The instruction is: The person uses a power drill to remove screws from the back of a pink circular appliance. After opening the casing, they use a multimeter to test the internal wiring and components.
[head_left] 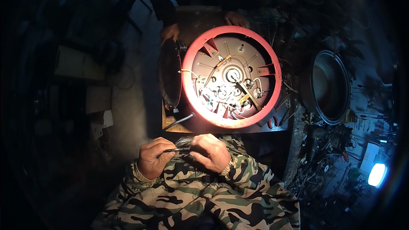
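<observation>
Close to my body, in front of my camouflage jacket, my left hand (155, 158) pinches one end of a thin, dark, rod-like piece (182, 149). The fingers of my right hand (210, 151) close around its other end; its exact kind is too dark and small to make out. Beyond my hands stands an upturned round appliance housing (232, 30) with a wide pink-red rim. Inside it, wires and terminals (234, 93) spread over a metal base, glaring under strong light. My hands are apart from the housing.
The housing rests on a wooden bench (170, 124). A dark round plate (171, 76) stands at its left, by another person's hand (170, 32); that person's other hand (237, 19) is behind. A black cable (181, 120) lies in front. A metal pot (330, 87) and bright lamp (377, 174) are right.
</observation>
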Available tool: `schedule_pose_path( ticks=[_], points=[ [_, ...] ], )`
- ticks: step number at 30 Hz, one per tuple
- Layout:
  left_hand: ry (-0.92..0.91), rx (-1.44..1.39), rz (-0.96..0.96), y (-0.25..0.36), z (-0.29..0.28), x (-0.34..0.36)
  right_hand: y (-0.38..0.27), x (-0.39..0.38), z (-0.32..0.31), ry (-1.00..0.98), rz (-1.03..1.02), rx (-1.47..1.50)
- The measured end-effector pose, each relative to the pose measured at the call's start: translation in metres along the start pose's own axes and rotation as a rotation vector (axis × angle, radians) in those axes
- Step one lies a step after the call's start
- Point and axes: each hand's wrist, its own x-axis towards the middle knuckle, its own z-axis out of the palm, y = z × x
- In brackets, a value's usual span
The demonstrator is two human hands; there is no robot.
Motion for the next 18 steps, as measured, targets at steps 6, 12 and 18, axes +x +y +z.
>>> schedule_pose_path(
  ticks=[6, 12, 18],
  points=[
    [-0.132, -0.043, 0.109, 0.002, 0.004, 0.007, 0.053, -0.020, 0.026, -0.160, 0.181, -0.049],
    [-0.086, -0.255, 0.113, 0.007, 0.000, 0.008, 0.068, -0.028, 0.032, -0.218, 0.275, -0.079],
    [-0.009, -0.386, 0.129, 0.013, -0.014, -0.001, 0.023, -0.003, 0.019, -0.119, 0.134, 0.081]
  ],
)
